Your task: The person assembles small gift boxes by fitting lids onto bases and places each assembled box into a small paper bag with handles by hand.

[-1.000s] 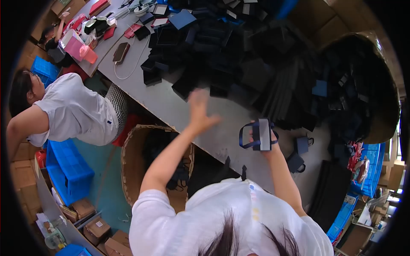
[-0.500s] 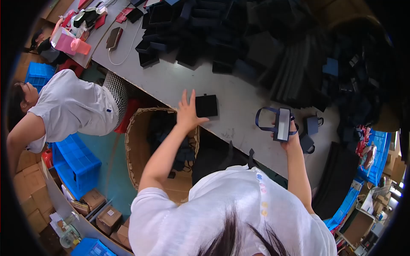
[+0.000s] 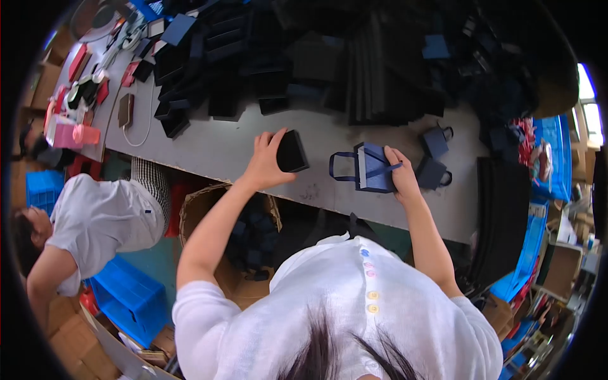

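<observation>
My left hand grips a small black box by its left side, fingers along the far edge and thumb at the near edge. The box looks slightly tilted over the grey table. In my right hand is a small dark blue gift bag with ribbon handles, its pale opening facing left towards the box. One handle loop sticks out on the left. Just right of that hand, two more small blue bags lie on the table.
Dark boxes and a row of black sheets fill the table's far side. A phone with a white cable lies at the left. Below the near edge stands an open cardboard carton. A person in white is at my left.
My left hand has closed on the black box and tipped it. The gift bag in my right hand has turned so its opening faces left. My view has shifted to the right.
</observation>
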Action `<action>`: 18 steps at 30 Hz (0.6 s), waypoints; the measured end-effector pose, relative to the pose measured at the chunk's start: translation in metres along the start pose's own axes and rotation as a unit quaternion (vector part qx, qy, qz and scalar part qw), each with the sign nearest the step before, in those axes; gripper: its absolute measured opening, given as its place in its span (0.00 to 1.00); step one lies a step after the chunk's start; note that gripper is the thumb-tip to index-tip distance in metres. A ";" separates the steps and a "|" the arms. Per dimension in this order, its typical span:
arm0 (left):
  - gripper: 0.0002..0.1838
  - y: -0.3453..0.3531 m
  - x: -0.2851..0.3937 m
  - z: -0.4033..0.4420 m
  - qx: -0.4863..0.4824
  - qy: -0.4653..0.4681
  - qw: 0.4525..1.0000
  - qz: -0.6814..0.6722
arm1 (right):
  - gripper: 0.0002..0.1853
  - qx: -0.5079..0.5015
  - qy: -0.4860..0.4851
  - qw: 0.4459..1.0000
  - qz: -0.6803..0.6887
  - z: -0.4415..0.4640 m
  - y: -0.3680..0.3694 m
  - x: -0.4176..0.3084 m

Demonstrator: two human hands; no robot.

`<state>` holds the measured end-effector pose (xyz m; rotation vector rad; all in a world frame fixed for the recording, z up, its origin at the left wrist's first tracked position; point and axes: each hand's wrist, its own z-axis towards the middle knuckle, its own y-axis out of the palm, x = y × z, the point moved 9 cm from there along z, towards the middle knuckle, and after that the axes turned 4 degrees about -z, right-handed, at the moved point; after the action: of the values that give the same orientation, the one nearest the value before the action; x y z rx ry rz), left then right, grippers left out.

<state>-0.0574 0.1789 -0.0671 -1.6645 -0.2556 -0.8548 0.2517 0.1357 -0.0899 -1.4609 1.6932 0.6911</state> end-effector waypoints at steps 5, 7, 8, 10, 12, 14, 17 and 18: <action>0.52 0.006 0.103 0.006 -0.029 0.067 0.993 -0.090 | 0.17 -0.034 -0.030 0.999 -0.028 -0.009 0.020 -0.002; 0.52 0.022 0.103 0.007 -0.060 0.035 0.996 -0.059 | 0.15 -0.035 -0.036 0.999 -0.009 -0.016 0.025 -0.012; 0.52 0.032 0.101 0.006 -0.095 0.004 0.995 -0.030 | 0.15 -0.036 -0.036 0.999 -0.007 -0.015 0.025 -0.010; 0.52 0.037 0.107 0.000 -0.109 -0.017 0.994 -0.009 | 0.13 -0.026 -0.083 0.996 -0.016 -0.015 0.023 -0.009; 0.55 0.042 0.120 -0.005 -0.142 0.020 0.989 0.022 | 0.13 -0.039 -0.082 0.996 -0.026 -0.015 0.027 -0.002; 0.54 0.041 0.121 -0.008 -0.133 0.032 0.990 -0.016 | 0.12 -0.056 -0.082 0.994 -0.039 -0.017 0.028 -0.001; 0.50 0.038 0.092 -0.006 -0.031 -0.048 0.919 -0.390 | 0.13 -0.065 -0.115 0.989 -0.068 -0.021 0.030 -0.006; 0.46 0.045 0.066 -0.009 0.062 -0.136 0.722 -0.676 | 0.13 -0.059 -0.168 0.979 -0.094 -0.026 0.039 -0.008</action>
<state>0.0123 0.1396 -0.0581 -1.2675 -1.8511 -1.5526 0.2081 0.1266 -0.0726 -1.4672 1.2569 0.8890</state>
